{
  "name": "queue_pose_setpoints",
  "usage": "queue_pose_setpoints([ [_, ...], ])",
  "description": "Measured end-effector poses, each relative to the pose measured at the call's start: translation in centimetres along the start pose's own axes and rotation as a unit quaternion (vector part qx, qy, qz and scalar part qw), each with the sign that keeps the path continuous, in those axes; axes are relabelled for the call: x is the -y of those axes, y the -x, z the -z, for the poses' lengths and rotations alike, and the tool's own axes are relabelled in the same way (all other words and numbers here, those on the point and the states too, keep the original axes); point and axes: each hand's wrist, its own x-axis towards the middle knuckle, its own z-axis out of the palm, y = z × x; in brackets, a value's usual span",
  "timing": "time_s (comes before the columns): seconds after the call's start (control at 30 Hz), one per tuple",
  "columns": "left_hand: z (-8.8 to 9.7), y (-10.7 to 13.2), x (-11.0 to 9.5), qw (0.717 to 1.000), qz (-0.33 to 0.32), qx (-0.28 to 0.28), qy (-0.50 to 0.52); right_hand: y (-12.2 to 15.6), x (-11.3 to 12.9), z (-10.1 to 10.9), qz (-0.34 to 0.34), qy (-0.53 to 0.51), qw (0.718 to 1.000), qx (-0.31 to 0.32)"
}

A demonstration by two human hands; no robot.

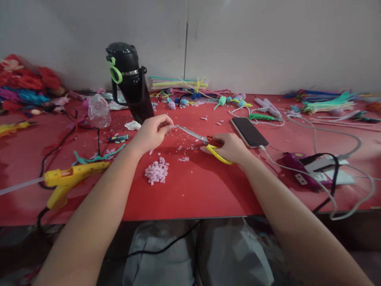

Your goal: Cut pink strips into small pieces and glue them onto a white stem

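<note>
The scissors lie low over the middle of the red counter, with the yellow and red handles to the right and the blades pointing left. The right hand is closed through the handles. The blades look nearly shut, though the angle leaves that unsure. The left hand is curled, with thumb and forefinger pinched together right at the blade tips. What they pinch is too small to make out.

Just toward the near edge from the left hand sits a pile of pink pieces, with loose bits scattered around the blades. Judging by these, the step in hand is snipping something thin into short lengths. A further cut would call for feeding the material between opened blades while the fingertips stay clear of them.

A phone lies just beyond the right hand. A yellow glue gun lies toward the left edge, and a black bottle stands near the far edge.
</note>
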Motion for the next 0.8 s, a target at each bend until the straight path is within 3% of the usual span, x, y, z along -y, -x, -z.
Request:
queue_pose_setpoints([
  [0.8,-0.06,-0.01,-0.36,1.0,0.011,0.004,-0.019,-0.3,-0.21,-0.38,-0.015,0.008,1.0,0.012],
])
